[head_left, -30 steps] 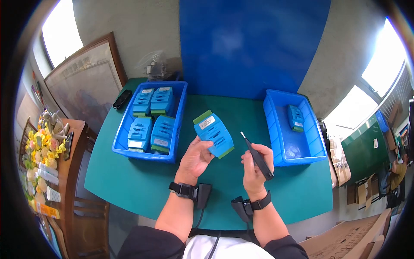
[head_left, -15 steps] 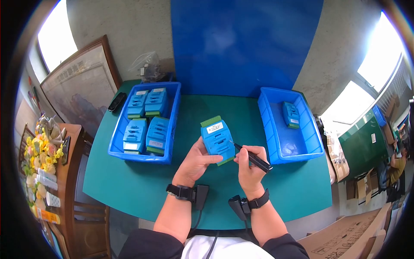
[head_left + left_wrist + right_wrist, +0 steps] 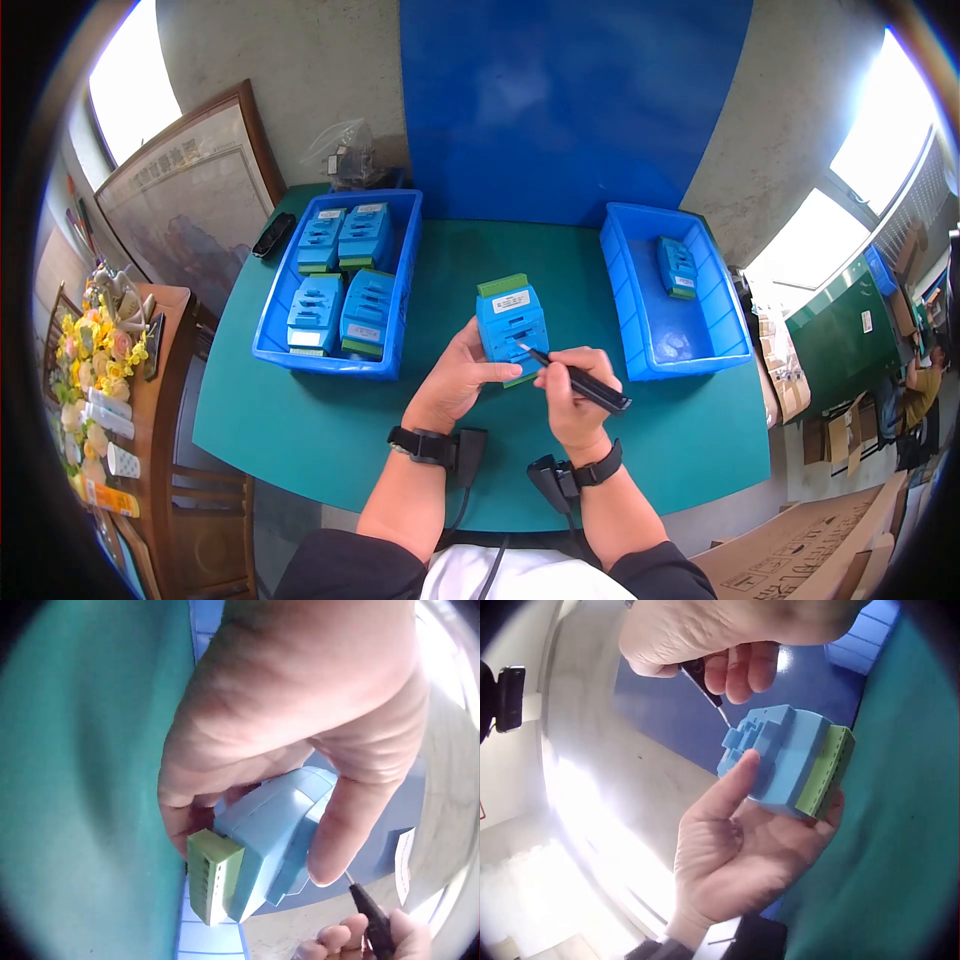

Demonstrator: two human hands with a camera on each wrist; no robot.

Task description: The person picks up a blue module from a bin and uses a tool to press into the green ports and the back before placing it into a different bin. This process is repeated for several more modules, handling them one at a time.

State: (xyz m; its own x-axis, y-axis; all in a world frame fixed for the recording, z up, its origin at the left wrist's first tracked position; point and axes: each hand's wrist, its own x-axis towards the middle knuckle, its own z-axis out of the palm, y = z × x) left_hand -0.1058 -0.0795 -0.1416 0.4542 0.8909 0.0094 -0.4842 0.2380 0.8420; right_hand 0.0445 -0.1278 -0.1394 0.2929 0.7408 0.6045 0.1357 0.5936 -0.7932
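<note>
A: What's in the left hand (image 3: 447,382)?

B: A blue-and-green module (image 3: 514,328), gripped along its lower left side, thumb across the front. It's held up over the smooth green table (image 3: 700,435), between two bins

A: And its make?

B: Hard matt blue casing, plastic by the look of it, with stepped shoulders and short slots across the face. Green ribbed terminal strips run along the ends, and there's a white printed label (image 3: 511,302) near the top one

A: The right hand (image 3: 577,405)?

B: Curled round a slim black-handled screwdriver (image 3: 592,388), pinched like a pen. Its thin metal tip is at the slotted face; I can't tell whether it presses there

A: Anything in the way?

B: The left thumb covers the face's lower edge, and that hand hides much of the casing in the left wrist view

A: Round about?

B: A glossy blue bin (image 3: 325,364) with four similar modules on the left, a ribbed-walled bin (image 3: 680,335) with one on the right. Behind the left one sits a crinkled clear bag (image 3: 350,158); a black oblong case (image 3: 273,236) lies beside it
</note>
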